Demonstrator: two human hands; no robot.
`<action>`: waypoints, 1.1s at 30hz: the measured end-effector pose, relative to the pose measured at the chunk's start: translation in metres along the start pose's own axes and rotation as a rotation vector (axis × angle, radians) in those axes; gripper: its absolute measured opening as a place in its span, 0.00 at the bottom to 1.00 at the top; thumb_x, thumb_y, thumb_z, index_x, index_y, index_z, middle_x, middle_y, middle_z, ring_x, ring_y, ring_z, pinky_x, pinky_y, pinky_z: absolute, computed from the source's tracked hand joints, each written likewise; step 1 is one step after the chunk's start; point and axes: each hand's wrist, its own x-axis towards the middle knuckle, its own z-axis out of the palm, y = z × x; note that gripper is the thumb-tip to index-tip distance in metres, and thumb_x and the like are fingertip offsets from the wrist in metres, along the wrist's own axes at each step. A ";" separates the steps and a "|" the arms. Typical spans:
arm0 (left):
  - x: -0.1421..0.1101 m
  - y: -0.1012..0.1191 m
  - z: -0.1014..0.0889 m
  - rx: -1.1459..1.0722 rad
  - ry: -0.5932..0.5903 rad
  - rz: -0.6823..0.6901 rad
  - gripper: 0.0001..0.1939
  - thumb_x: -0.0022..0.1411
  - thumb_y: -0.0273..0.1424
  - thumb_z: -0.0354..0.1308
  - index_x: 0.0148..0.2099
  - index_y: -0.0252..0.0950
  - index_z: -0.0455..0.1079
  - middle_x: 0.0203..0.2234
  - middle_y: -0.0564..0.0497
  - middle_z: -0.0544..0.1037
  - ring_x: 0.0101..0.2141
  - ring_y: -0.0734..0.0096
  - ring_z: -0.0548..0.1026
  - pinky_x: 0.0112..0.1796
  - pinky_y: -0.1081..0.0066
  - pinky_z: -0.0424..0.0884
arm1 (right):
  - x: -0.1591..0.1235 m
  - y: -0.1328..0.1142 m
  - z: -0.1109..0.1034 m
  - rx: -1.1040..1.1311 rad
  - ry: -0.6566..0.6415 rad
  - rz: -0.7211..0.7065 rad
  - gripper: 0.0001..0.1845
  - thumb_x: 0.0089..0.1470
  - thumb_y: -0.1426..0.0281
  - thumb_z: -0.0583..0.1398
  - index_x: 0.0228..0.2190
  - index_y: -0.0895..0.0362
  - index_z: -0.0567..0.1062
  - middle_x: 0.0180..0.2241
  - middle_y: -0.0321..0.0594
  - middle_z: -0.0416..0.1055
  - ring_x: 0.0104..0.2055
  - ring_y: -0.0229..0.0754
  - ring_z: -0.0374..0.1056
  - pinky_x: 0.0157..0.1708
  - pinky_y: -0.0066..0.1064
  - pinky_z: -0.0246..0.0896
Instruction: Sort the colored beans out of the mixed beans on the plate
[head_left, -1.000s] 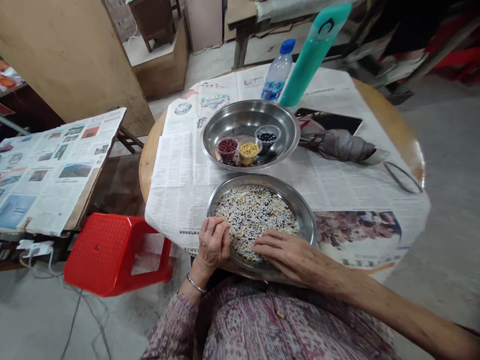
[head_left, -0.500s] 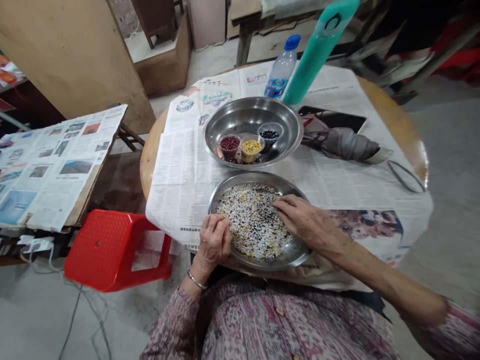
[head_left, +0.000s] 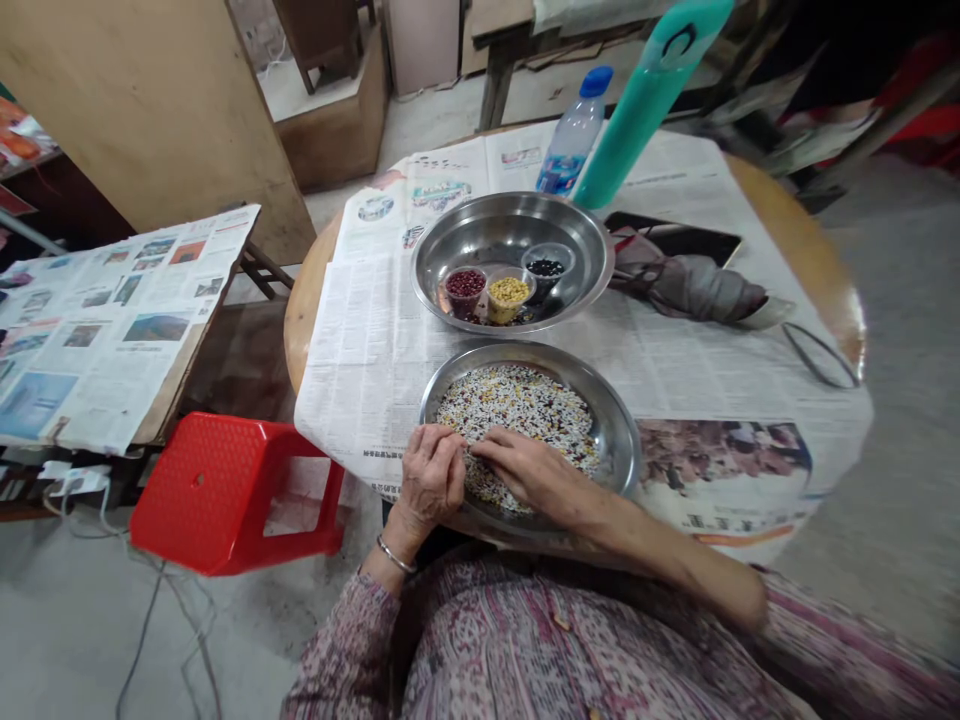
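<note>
Newspaper-covered table (head_left: 784, 215) — seed mix (head_left: 525, 400) in steel pan (head_left: 621, 440) — mostly beyond hands (head_left: 536, 474).

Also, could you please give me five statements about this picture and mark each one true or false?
1. The left hand is at the edge of the near pan. True.
2. The right hand is in the far bowl. False: the right hand is at the near pan.
3. Three small cups are in the far bowl. True.
4. The stool is blue. False: the stool is red.
5. The bottle cap is red. False: the bottle cap is blue.
</note>
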 end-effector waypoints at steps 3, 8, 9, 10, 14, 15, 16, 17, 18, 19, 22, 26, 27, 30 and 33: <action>0.001 0.001 0.000 0.007 0.009 0.007 0.10 0.71 0.25 0.47 0.46 0.33 0.70 0.38 0.44 0.75 0.41 0.62 0.73 0.45 0.58 0.73 | 0.027 0.017 -0.004 -0.099 0.044 -0.026 0.16 0.61 0.80 0.52 0.42 0.55 0.76 0.38 0.44 0.73 0.42 0.45 0.68 0.41 0.36 0.69; 0.003 0.002 0.000 0.017 0.026 0.021 0.10 0.71 0.25 0.47 0.43 0.33 0.70 0.36 0.45 0.75 0.40 0.63 0.73 0.44 0.59 0.73 | 0.044 0.039 -0.022 -0.273 0.085 0.011 0.13 0.63 0.74 0.53 0.40 0.56 0.79 0.44 0.48 0.75 0.47 0.50 0.66 0.45 0.42 0.69; 0.004 0.002 0.000 0.018 0.031 0.024 0.10 0.71 0.25 0.47 0.43 0.33 0.70 0.36 0.45 0.75 0.40 0.63 0.73 0.44 0.60 0.73 | 0.040 0.043 -0.026 -0.290 0.089 0.035 0.13 0.63 0.74 0.54 0.40 0.56 0.79 0.45 0.48 0.75 0.47 0.51 0.67 0.45 0.42 0.70; 0.004 0.001 0.001 0.017 0.037 0.026 0.10 0.71 0.25 0.47 0.43 0.33 0.70 0.36 0.45 0.75 0.40 0.63 0.73 0.44 0.60 0.73 | 0.034 0.046 -0.029 -0.301 0.093 0.061 0.13 0.63 0.74 0.54 0.40 0.55 0.79 0.44 0.48 0.75 0.47 0.51 0.67 0.44 0.42 0.70; 0.003 0.001 0.002 0.000 0.042 0.031 0.09 0.71 0.24 0.48 0.43 0.33 0.69 0.37 0.45 0.75 0.40 0.63 0.73 0.44 0.60 0.73 | -0.003 0.048 -0.035 -0.292 0.132 0.121 0.13 0.63 0.74 0.54 0.40 0.55 0.79 0.41 0.47 0.75 0.47 0.50 0.70 0.45 0.42 0.71; 0.002 0.000 0.002 -0.003 0.036 0.030 0.08 0.71 0.24 0.48 0.43 0.33 0.69 0.37 0.45 0.75 0.40 0.63 0.73 0.45 0.60 0.73 | -0.011 0.044 -0.035 -0.271 0.140 0.117 0.13 0.63 0.73 0.54 0.41 0.55 0.79 0.41 0.47 0.75 0.46 0.49 0.70 0.47 0.42 0.70; 0.002 0.000 0.002 -0.004 0.029 0.029 0.08 0.71 0.24 0.48 0.44 0.33 0.69 0.37 0.45 0.75 0.40 0.63 0.73 0.45 0.60 0.73 | -0.018 0.038 -0.033 -0.244 0.143 0.104 0.12 0.64 0.73 0.54 0.41 0.56 0.78 0.41 0.47 0.75 0.46 0.48 0.70 0.47 0.41 0.70; 0.002 0.000 0.002 -0.003 0.024 0.029 0.08 0.71 0.24 0.48 0.44 0.33 0.69 0.37 0.45 0.75 0.41 0.63 0.73 0.45 0.60 0.73 | -0.022 0.029 -0.031 -0.212 0.135 0.086 0.12 0.64 0.72 0.54 0.42 0.56 0.78 0.41 0.46 0.75 0.45 0.47 0.71 0.47 0.40 0.70; 0.002 0.001 0.001 -0.001 0.023 0.031 0.08 0.71 0.24 0.48 0.44 0.33 0.69 0.37 0.44 0.75 0.41 0.63 0.73 0.45 0.60 0.73 | -0.024 0.019 -0.028 -0.177 0.118 0.055 0.12 0.65 0.71 0.54 0.43 0.56 0.77 0.42 0.46 0.75 0.45 0.46 0.71 0.47 0.38 0.70; 0.002 0.001 0.001 0.002 0.025 0.034 0.08 0.71 0.24 0.48 0.44 0.33 0.69 0.37 0.44 0.75 0.41 0.63 0.73 0.46 0.60 0.73 | -0.024 0.009 -0.024 -0.147 0.096 0.019 0.11 0.65 0.71 0.55 0.43 0.56 0.77 0.42 0.46 0.74 0.45 0.45 0.70 0.45 0.37 0.70; 0.002 0.001 0.000 0.008 0.031 0.040 0.09 0.71 0.23 0.47 0.45 0.33 0.69 0.38 0.44 0.75 0.42 0.63 0.73 0.46 0.60 0.73 | -0.014 -0.015 -0.011 -0.077 -0.009 -0.114 0.10 0.65 0.71 0.55 0.42 0.56 0.77 0.41 0.45 0.74 0.43 0.44 0.69 0.42 0.36 0.70; 0.003 0.001 0.000 0.019 0.040 0.041 0.09 0.71 0.23 0.47 0.45 0.33 0.68 0.38 0.45 0.75 0.42 0.63 0.73 0.46 0.60 0.73 | 0.001 -0.010 -0.007 -0.136 -0.044 -0.181 0.10 0.63 0.73 0.55 0.39 0.55 0.77 0.39 0.44 0.74 0.41 0.45 0.67 0.40 0.37 0.68; 0.003 0.001 0.001 0.020 0.046 0.043 0.09 0.71 0.23 0.47 0.45 0.33 0.69 0.37 0.45 0.75 0.42 0.63 0.73 0.46 0.60 0.73 | 0.002 -0.003 -0.010 -0.172 -0.024 -0.151 0.10 0.63 0.74 0.55 0.39 0.56 0.77 0.39 0.45 0.74 0.41 0.46 0.67 0.40 0.37 0.68; 0.003 0.001 0.001 0.011 0.042 0.041 0.09 0.71 0.24 0.47 0.44 0.33 0.69 0.37 0.45 0.75 0.41 0.63 0.73 0.45 0.60 0.73 | 0.000 0.022 -0.024 -0.258 0.096 0.002 0.12 0.62 0.76 0.54 0.38 0.56 0.77 0.40 0.46 0.74 0.45 0.48 0.68 0.43 0.38 0.68; 0.003 0.000 0.001 0.000 0.031 0.033 0.09 0.71 0.24 0.47 0.44 0.33 0.69 0.37 0.45 0.75 0.41 0.63 0.73 0.46 0.60 0.73 | -0.001 0.035 -0.033 -0.246 0.200 0.105 0.11 0.63 0.73 0.54 0.41 0.56 0.77 0.42 0.47 0.74 0.47 0.48 0.69 0.47 0.40 0.68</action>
